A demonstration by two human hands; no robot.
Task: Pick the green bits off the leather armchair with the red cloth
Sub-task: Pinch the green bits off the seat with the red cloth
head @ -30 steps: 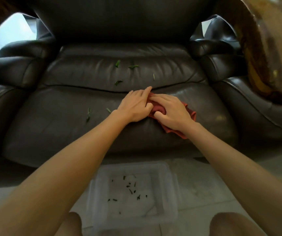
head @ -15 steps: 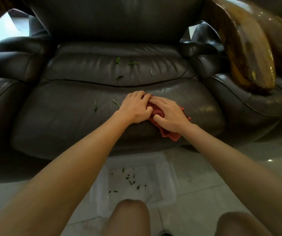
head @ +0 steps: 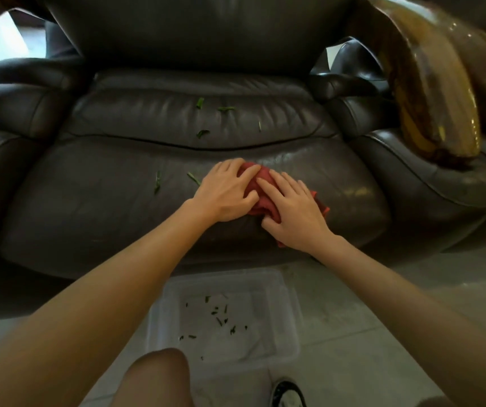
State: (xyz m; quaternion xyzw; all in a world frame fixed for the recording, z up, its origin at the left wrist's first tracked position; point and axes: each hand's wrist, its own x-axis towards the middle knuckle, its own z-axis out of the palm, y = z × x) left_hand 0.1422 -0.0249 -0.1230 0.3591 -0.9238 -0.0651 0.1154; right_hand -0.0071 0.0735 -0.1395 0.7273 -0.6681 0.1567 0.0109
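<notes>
Pressing the red cloth (head: 260, 189) under both hands, left hand (head: 224, 193) and right hand (head: 291, 211) spread flat, I had the nearest green bit (head: 193, 178) just left of my left hand, slanting away leftward.

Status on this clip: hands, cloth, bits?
Left hand and right hand pressing red cloth on seat. Green bits remain on cushion. Nothing blocking.

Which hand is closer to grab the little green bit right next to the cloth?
Probably the left hand. The nearest green bit lies on the seat just to its left, almost touching it. The right hand sits on the far side of the red cloth and would have to cross over.
</notes>
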